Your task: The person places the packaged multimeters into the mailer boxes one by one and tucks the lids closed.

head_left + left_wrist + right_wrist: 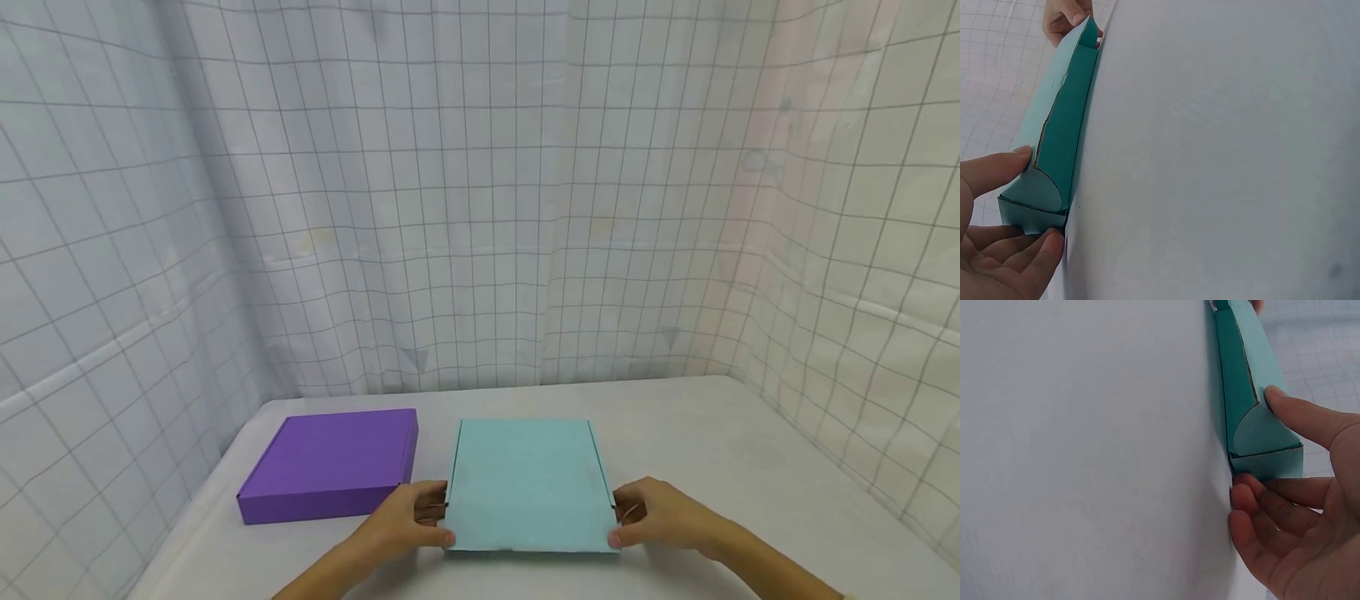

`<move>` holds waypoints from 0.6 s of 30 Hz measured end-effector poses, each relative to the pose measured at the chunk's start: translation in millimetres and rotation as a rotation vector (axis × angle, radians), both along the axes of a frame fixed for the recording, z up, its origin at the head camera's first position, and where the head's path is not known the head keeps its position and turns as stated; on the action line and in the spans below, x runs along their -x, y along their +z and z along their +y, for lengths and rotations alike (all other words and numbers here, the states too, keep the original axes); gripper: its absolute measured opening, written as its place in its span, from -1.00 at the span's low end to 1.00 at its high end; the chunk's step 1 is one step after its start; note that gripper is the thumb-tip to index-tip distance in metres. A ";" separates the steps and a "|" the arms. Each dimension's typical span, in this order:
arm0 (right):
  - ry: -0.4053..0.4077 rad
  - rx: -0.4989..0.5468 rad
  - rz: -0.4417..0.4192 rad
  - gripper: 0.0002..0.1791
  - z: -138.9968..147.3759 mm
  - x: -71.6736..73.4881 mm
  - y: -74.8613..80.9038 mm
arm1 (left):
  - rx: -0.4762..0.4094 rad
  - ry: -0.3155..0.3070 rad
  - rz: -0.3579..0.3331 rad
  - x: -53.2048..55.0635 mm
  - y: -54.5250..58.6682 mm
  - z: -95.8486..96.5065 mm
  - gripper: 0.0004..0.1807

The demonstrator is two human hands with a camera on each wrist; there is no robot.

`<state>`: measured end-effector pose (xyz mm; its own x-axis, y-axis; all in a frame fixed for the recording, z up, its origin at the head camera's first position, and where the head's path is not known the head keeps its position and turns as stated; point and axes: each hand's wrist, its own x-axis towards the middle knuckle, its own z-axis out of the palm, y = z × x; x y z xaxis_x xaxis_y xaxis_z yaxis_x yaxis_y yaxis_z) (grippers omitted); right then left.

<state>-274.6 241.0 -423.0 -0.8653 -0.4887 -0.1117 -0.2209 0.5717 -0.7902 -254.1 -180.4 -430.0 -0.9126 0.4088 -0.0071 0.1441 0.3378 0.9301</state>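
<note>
A flat turquoise cardboard box (pixel 529 479) lies on the white table, its lid sloping over the top. In both wrist views the lid's front edge stands a little raised, showing the darker inner front and a rounded side flap (pixel 1047 189). My left hand (pixel 399 523) holds the box's near left corner, thumb on the lid's edge and fingers curled against the side wall. At the near right corner my right hand (pixel 666 518) grips likewise, its thumb (pixel 1282 400) on the lid and fingers along the side. What the box contains is hidden.
A closed purple cardboard box (pixel 326 457) lies on the table to the left, close beside my left hand. White cloth covers the table (pixel 697 442). Grid-patterned curtains (pixel 487 208) hang behind it and on both sides.
</note>
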 end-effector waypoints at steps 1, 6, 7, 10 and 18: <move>-0.001 -0.001 0.001 -0.37 -0.4 -0.3 0.5 | -0.001 -0.004 0.006 0.1 -0.4 -0.3 0.00; -0.006 -0.001 0.015 -0.34 -1.5 -0.6 1.1 | -0.012 -0.009 0.026 0.9 -2.3 -0.5 0.00; -0.006 0.000 0.018 -0.34 -1.6 -0.2 0.9 | -0.012 -0.007 0.027 0.9 -2.5 -0.5 0.00; -0.011 0.000 0.020 -0.32 -2.0 0.8 0.0 | -0.006 0.005 0.031 1.1 -2.8 -0.2 -0.01; -0.014 -0.026 0.041 -0.31 -5.3 1.7 2.5 | -0.007 0.028 0.053 2.7 -1.5 3.1 -0.10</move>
